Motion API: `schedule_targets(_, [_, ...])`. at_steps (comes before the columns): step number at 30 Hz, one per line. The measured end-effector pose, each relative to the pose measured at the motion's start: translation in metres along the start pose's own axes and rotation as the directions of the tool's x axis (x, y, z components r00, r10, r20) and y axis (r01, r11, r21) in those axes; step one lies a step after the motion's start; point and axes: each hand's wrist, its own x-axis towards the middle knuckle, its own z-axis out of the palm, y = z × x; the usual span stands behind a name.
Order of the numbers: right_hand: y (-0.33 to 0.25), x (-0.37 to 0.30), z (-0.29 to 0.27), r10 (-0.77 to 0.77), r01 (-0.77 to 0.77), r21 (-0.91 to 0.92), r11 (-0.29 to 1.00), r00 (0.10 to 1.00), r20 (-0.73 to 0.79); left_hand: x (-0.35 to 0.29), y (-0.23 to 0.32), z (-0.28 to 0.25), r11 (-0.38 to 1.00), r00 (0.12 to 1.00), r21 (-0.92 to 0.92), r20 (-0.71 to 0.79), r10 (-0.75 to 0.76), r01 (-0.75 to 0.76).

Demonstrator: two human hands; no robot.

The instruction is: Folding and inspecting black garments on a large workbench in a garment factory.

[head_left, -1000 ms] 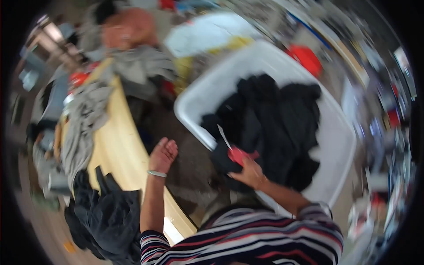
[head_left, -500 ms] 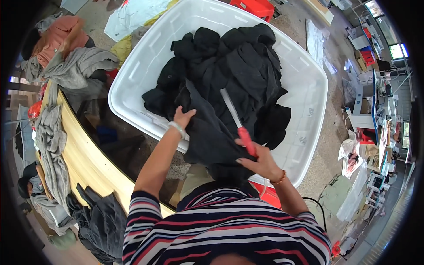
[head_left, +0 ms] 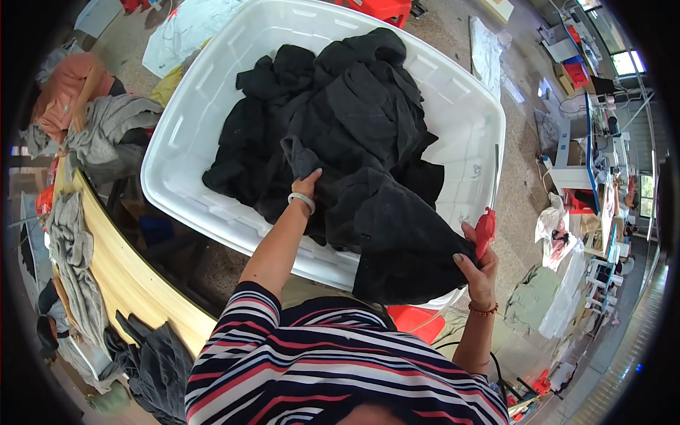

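A black garment [head_left: 411,241] is stretched between my hands across the near rim of a white plastic tub [head_left: 471,106]. My left hand [head_left: 307,187] pinches a gathered part of it over the pile. Out to the right, past the near side of the tub, my right hand [head_left: 479,273] grips the garment's edge between thumb and fingers. That same hand holds a red-handled tool [head_left: 485,234] with a long, thin metal shaft pointing away; its exact kind is unclear. Inside the tub lies a heap of black garments [head_left: 361,99].
To the left stands a pale wooden table [head_left: 120,262] bearing grey cloth [head_left: 73,241] and dark garments [head_left: 156,368]. A person in an orange top [head_left: 67,88] sits beyond it with grey fabric. Red stools [head_left: 375,10] stand behind the tub; workbenches [head_left: 577,163] line the right.
My right hand has moved right with the tool and garment edge, spreading the cloth sideways. The tool's shaft has swung more upright. My left hand now pinches the cloth slightly further right.
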Motion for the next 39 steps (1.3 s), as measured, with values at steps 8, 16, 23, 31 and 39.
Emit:
schedule_targets(8, [0.046, 0.033, -0.019, 0.045, -0.041, 0.069, 0.997, 0.997, -0.068, -0.031, 0.083, 0.008, 0.902, 0.927, -0.219, -0.128, 0.353, -0.373])
schedule_targets(16, [0.100, 0.116, 0.029, -0.107, 0.072, -0.368, 0.927, 0.991, -0.077, -0.009, 0.154, -0.045, 0.385, 0.314, 0.370, -0.238, 0.919, -0.845])
schedule_targets(23, [0.190, 0.197, 0.087, 0.013, -0.046, -0.668, 0.743, 0.998, -0.054, -0.044, -0.001, 0.010, 0.725, 0.994, 0.687, 0.098, -0.046, -0.034])
schedule_targets(31, [0.144, 0.135, 0.056, 0.131, -0.133, -0.867, 0.481, 0.988, -0.079, -0.042, -0.027, 0.023, 0.202, 0.707, 0.828, 0.288, 0.646, -0.522])
schedule_targets(39, [0.125, 0.084, 0.039, 0.058, -0.028, -0.728, 0.685, 0.998, 0.016, -0.017, -0.005, 0.011, -0.511, 0.709, 0.629, 0.703, 0.053, -0.586])
